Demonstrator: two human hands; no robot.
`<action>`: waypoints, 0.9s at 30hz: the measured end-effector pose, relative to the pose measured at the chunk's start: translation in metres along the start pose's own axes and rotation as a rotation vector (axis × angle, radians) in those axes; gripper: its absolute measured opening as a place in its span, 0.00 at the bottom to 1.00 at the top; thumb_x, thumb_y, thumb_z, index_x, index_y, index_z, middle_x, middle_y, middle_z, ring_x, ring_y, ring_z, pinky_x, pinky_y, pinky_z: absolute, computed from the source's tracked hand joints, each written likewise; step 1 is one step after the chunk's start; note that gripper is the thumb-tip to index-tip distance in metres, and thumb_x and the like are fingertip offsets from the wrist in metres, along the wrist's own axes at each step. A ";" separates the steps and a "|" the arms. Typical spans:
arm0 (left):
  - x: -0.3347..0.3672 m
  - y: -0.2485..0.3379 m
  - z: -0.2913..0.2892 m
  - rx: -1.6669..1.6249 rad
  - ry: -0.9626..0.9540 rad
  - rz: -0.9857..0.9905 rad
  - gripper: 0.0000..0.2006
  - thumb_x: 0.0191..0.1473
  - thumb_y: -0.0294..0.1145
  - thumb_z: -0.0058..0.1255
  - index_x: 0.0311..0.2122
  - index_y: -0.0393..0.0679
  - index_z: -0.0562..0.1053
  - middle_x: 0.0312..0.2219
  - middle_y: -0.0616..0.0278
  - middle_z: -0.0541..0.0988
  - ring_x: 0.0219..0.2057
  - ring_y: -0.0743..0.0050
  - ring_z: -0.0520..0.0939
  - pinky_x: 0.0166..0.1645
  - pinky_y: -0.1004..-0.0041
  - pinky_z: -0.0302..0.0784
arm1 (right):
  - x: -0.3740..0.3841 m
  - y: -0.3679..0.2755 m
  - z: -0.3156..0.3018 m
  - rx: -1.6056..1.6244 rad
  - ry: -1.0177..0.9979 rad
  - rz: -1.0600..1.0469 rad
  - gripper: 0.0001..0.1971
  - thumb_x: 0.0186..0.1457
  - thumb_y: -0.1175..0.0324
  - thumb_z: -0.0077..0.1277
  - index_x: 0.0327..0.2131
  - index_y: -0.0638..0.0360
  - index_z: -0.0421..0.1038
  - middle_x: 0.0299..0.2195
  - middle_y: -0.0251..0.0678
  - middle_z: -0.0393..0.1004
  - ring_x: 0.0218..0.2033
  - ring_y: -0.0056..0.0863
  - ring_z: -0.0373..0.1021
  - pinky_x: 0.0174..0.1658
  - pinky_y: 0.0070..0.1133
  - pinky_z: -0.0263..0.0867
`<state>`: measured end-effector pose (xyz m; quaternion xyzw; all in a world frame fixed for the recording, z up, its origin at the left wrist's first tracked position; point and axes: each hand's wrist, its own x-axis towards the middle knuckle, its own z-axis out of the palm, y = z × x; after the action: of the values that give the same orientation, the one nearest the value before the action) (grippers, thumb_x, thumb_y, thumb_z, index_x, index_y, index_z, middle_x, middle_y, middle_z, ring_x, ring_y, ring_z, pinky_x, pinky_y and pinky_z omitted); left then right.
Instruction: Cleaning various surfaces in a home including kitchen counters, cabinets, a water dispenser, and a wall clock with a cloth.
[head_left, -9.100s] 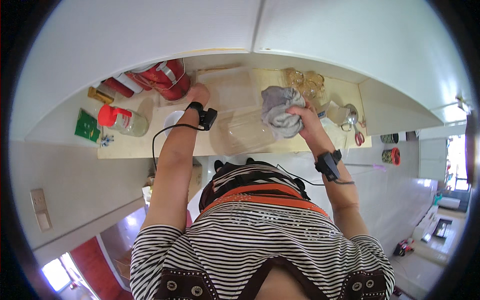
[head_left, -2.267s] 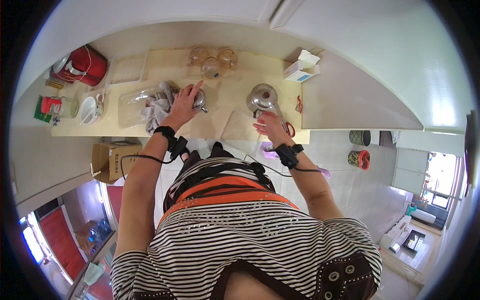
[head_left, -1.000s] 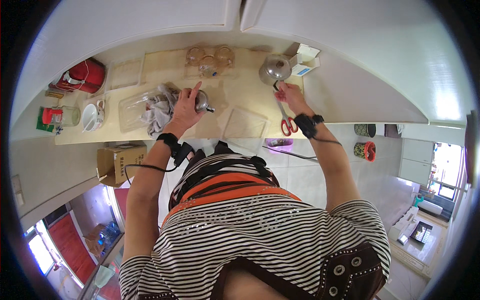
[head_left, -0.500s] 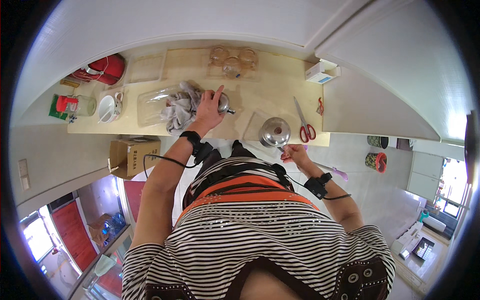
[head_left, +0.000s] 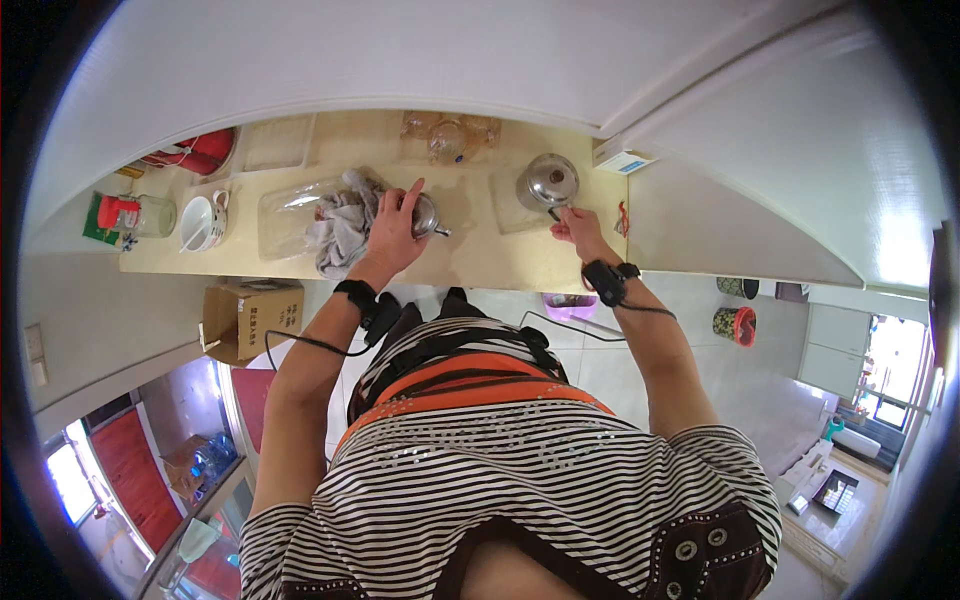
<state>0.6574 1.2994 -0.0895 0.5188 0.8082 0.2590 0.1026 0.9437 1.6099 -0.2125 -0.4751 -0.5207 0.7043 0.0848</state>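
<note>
My left hand [head_left: 396, 230] closes around the side of a small steel teapot [head_left: 426, 213] on the counter, opposite its short spout. Its index finger is stretched out, and the grip itself is partly hidden. A crumpled grey cloth [head_left: 345, 230] lies against this hand, partly over a clear plastic tray [head_left: 285, 215]. My right hand [head_left: 578, 228] grips the dark handle of a larger steel pot [head_left: 549, 183], whose shiny lid has a brown knob. This pot is over a second clear flat tray [head_left: 510, 215]; whether it touches cannot be told.
Amber glass cups [head_left: 447, 140] stand at the back. To the left are a patterned white mug [head_left: 203, 222], a red-lidded jar [head_left: 150, 215] and a red bag [head_left: 200, 152]. A white box [head_left: 624, 161] sits back right. Below the counter's left end is a cardboard box [head_left: 250, 318].
My right hand has carried the larger pot forward, away from my body and over the counter; the scissors are now hidden. The left hand and small teapot stay together in nearly the same place.
</note>
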 end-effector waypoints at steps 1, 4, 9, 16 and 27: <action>-0.003 -0.012 -0.010 -0.096 0.010 0.022 0.51 0.40 0.29 0.68 0.71 0.53 0.56 0.52 0.45 0.68 0.55 0.39 0.70 0.59 0.53 0.74 | 0.012 -0.007 -0.004 -0.039 0.022 0.009 0.15 0.68 0.60 0.52 0.39 0.66 0.76 0.30 0.41 0.79 0.30 0.29 0.78 0.37 0.26 0.80; -0.006 -0.013 -0.010 -0.109 0.003 0.018 0.51 0.40 0.29 0.68 0.71 0.53 0.56 0.52 0.45 0.68 0.55 0.39 0.70 0.60 0.53 0.73 | 0.044 -0.027 -0.013 -0.094 0.059 0.007 0.15 0.68 0.60 0.54 0.40 0.67 0.76 0.31 0.42 0.79 0.28 0.30 0.79 0.34 0.27 0.80; -0.004 0.002 0.000 -0.045 -0.016 -0.006 0.51 0.39 0.29 0.67 0.71 0.53 0.57 0.52 0.44 0.68 0.55 0.39 0.71 0.61 0.54 0.73 | 0.067 -0.044 -0.021 0.030 0.101 -0.029 0.13 0.67 0.63 0.53 0.39 0.67 0.73 0.30 0.41 0.78 0.26 0.33 0.79 0.32 0.29 0.81; -0.006 0.009 0.012 -0.055 -0.070 -0.011 0.50 0.39 0.29 0.65 0.71 0.53 0.57 0.52 0.45 0.68 0.55 0.40 0.71 0.59 0.52 0.74 | 0.078 -0.068 -0.010 0.173 0.283 0.018 0.15 0.68 0.62 0.51 0.30 0.62 0.66 0.27 0.40 0.73 0.25 0.37 0.78 0.29 0.30 0.81; -0.006 0.004 0.012 -0.005 -0.073 -0.025 0.51 0.39 0.28 0.66 0.71 0.53 0.57 0.52 0.46 0.68 0.55 0.40 0.70 0.59 0.53 0.74 | 0.128 -0.050 0.027 0.591 0.127 0.086 0.14 0.66 0.64 0.51 0.30 0.64 0.65 0.33 0.48 0.71 0.32 0.46 0.78 0.30 0.32 0.78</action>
<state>0.6686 1.2994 -0.0977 0.5177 0.8096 0.2406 0.1368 0.8359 1.6932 -0.2459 -0.4944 -0.2664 0.7971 0.2218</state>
